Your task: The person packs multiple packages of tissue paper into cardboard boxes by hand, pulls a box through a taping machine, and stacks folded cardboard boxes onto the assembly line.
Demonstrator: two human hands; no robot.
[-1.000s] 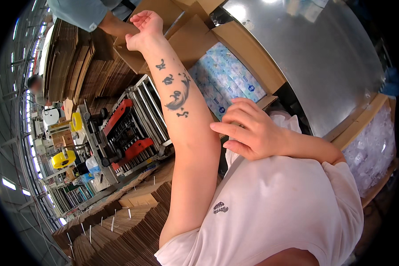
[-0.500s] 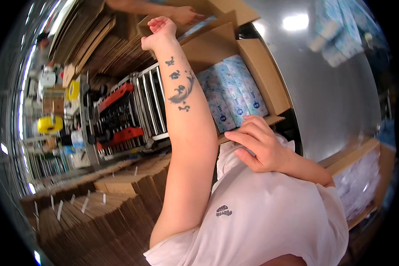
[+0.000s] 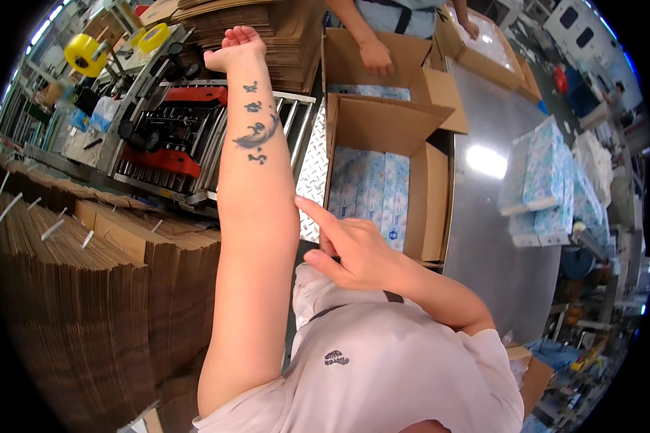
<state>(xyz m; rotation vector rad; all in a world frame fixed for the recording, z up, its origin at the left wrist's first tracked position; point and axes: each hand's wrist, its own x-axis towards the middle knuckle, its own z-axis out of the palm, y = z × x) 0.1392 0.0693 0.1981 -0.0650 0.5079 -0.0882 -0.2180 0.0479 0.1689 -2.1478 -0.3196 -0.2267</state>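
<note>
The person wore a pale, short-sleeved shirt [image 3: 383, 361] with a small dark emblem on the chest and a dark strap across it. Both forearms were bare. The left forearm [image 3: 256, 187] carried dark tattoos — a row of small shapes and one larger curling figure. The left hand [image 3: 235, 47] and right hand [image 3: 354, 249] wore nothing — no gloves, rings or watch.

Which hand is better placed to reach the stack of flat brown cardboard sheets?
Probably left: the left hand is stretched out next to the cardboard stack; the right hand touches the left forearm.
</note>
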